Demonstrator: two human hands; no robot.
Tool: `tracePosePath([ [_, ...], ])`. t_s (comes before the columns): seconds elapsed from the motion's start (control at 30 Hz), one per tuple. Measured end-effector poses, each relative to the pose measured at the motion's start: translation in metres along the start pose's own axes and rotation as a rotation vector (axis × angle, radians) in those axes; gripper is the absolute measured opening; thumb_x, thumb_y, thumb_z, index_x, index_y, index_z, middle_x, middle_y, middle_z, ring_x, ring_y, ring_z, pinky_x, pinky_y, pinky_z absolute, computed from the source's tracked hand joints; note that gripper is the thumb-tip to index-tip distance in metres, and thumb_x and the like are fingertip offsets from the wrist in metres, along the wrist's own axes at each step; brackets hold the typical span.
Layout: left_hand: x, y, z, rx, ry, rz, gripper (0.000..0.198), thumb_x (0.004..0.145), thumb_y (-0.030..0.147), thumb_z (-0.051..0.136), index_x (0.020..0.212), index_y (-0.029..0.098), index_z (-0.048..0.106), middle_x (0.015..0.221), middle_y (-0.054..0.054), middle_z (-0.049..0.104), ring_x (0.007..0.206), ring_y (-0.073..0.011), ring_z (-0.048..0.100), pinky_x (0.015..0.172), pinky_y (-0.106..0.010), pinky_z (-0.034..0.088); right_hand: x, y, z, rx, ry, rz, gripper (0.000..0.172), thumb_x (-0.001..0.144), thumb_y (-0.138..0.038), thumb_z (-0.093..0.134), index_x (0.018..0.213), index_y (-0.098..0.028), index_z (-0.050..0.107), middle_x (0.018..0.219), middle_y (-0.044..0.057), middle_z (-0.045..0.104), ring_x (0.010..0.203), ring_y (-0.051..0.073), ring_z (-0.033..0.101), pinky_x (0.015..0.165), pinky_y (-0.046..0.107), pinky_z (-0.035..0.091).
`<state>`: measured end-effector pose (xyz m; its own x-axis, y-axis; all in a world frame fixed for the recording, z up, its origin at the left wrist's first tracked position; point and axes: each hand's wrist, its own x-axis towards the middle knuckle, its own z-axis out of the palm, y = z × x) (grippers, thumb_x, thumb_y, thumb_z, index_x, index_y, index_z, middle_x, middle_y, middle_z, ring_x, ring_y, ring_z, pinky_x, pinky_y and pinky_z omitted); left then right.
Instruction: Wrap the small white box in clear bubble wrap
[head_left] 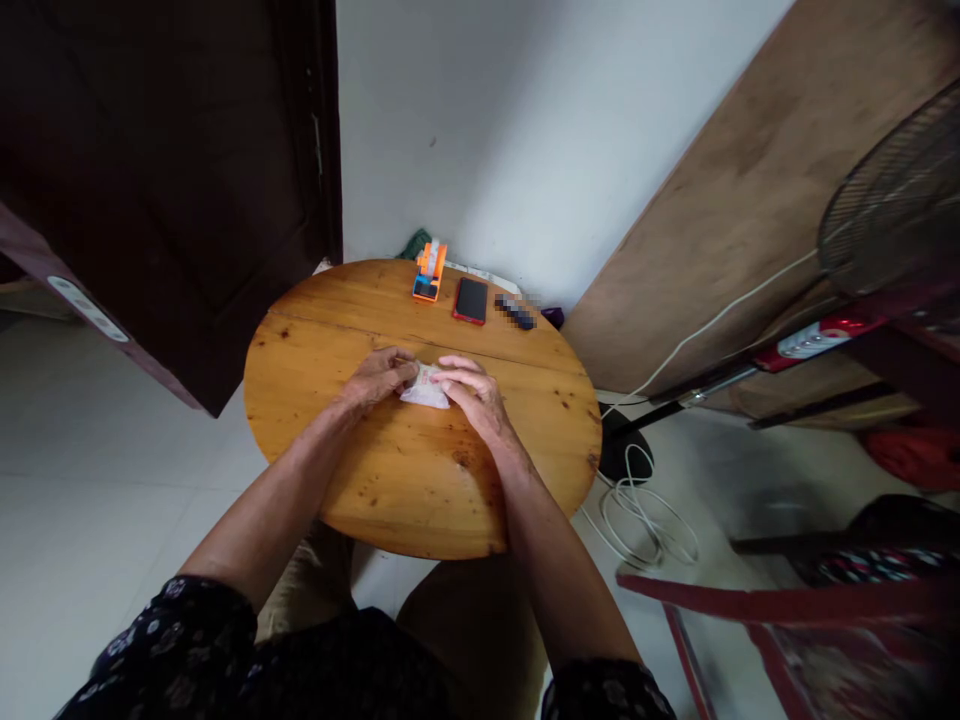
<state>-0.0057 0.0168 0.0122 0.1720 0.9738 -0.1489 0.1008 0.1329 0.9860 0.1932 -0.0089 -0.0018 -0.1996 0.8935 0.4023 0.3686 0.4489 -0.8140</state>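
Observation:
A small white plastic packet [426, 388] with faint red print lies on the round wooden table [405, 470], between my two hands. My left hand [381, 376] grips its left edge, with the fingers bent and the thumb pressed near the corner. From the other side, my right hand [474, 396] holds the packet's right part, thumb and fingertips against it. What the packet contains cannot be made out.
Toward the table's back stand an orange tape dispenser [430, 272], a red-edged smartphone [470, 301] and a dark, pixelated object [516, 312]. A fan [900, 200] and a looped white cable [649, 510] are at right. A dark door [172, 180] is at left.

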Motion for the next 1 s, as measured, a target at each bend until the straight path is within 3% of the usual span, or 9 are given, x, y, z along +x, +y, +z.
tracePosePath([
  [0.23, 0.000, 0.000, 0.000, 0.008, -0.006, 0.002, 0.016, 0.080, 0.011, 0.065, 0.096, 0.012, 0.064, 0.055, 0.005, 0.057, 0.047, -0.0090, 0.051, 0.052, -0.022, 0.038, -0.002, -0.001, -0.004, 0.099, 0.099, 0.061, 0.020, 0.085, -0.042, 0.066, 0.092, -0.027, 0.077, 0.123, 0.004, 0.068, 0.119, 0.025, 0.061, 0.105, 0.044, 0.045],
  [0.33, 0.002, -0.002, -0.001, 0.001, -0.016, 0.016, 0.017, 0.079, 0.012, 0.067, 0.096, 0.012, 0.064, 0.059, 0.004, 0.059, 0.048, -0.0087, 0.052, 0.052, -0.022, 0.039, -0.001, 0.000, -0.003, 0.084, 0.078, 0.109, 0.019, 0.080, -0.038, 0.069, 0.095, -0.026, 0.073, 0.125, 0.004, 0.069, 0.119, 0.026, 0.061, 0.103, 0.044, 0.045],
  [0.47, 0.004, -0.009, -0.002, 0.017, -0.027, 0.042, 0.024, 0.077, 0.017, 0.069, 0.099, 0.012, 0.064, 0.068, 0.003, 0.062, 0.051, -0.0085, 0.052, 0.055, -0.022, 0.041, 0.000, 0.003, 0.004, 0.069, 0.000, 0.170, 0.034, 0.074, -0.034, 0.072, 0.108, -0.026, 0.070, 0.119, 0.003, 0.071, 0.106, 0.023, 0.066, 0.092, 0.038, 0.052],
  [0.6, 0.007, -0.017, -0.002, 0.005, -0.091, 0.120, 0.040, 0.070, 0.026, 0.074, 0.107, 0.014, 0.065, 0.086, -0.001, 0.067, 0.067, -0.0113, 0.059, 0.063, -0.024, 0.046, 0.001, 0.004, 0.009, 0.053, 0.054, 0.082, 0.016, 0.078, -0.036, 0.068, 0.085, -0.022, 0.072, 0.110, 0.005, 0.072, 0.104, 0.023, 0.067, 0.090, 0.036, 0.052],
  [0.67, 0.008, -0.021, -0.001, -0.009, -0.139, 0.152, 0.046, 0.066, 0.029, 0.078, 0.108, 0.015, 0.065, 0.093, -0.003, 0.067, 0.074, -0.0129, 0.060, 0.068, -0.026, 0.047, 0.002, 0.003, 0.010, 0.033, 0.119, 0.042, 0.016, 0.081, -0.036, 0.065, 0.076, -0.022, 0.070, 0.103, 0.006, 0.074, 0.104, 0.023, 0.067, 0.093, 0.037, 0.051],
  [0.87, 0.008, -0.022, 0.001, 0.041, -0.188, 0.189, 0.054, 0.066, 0.036, 0.079, 0.114, 0.015, 0.065, 0.095, -0.004, 0.069, 0.081, -0.0151, 0.061, 0.074, -0.028, 0.049, 0.002, -0.002, 0.009, 0.086, 0.219, 0.099, 0.023, 0.087, -0.043, 0.058, 0.090, -0.022, 0.068, 0.097, 0.004, 0.074, 0.085, 0.018, 0.067, 0.080, 0.032, 0.053],
  [1.0, 0.005, -0.020, 0.002, 0.159, -0.185, 0.171, 0.061, 0.064, 0.042, 0.081, 0.116, 0.015, 0.065, 0.096, -0.005, 0.069, 0.085, -0.0183, 0.062, 0.073, -0.029, 0.049, 0.001, -0.003, 0.008, 0.064, 0.254, 0.081, 0.022, 0.088, -0.043, 0.057, 0.082, -0.023, 0.063, 0.080, 0.001, 0.069, 0.075, 0.017, 0.064, 0.072, 0.029, 0.051],
])
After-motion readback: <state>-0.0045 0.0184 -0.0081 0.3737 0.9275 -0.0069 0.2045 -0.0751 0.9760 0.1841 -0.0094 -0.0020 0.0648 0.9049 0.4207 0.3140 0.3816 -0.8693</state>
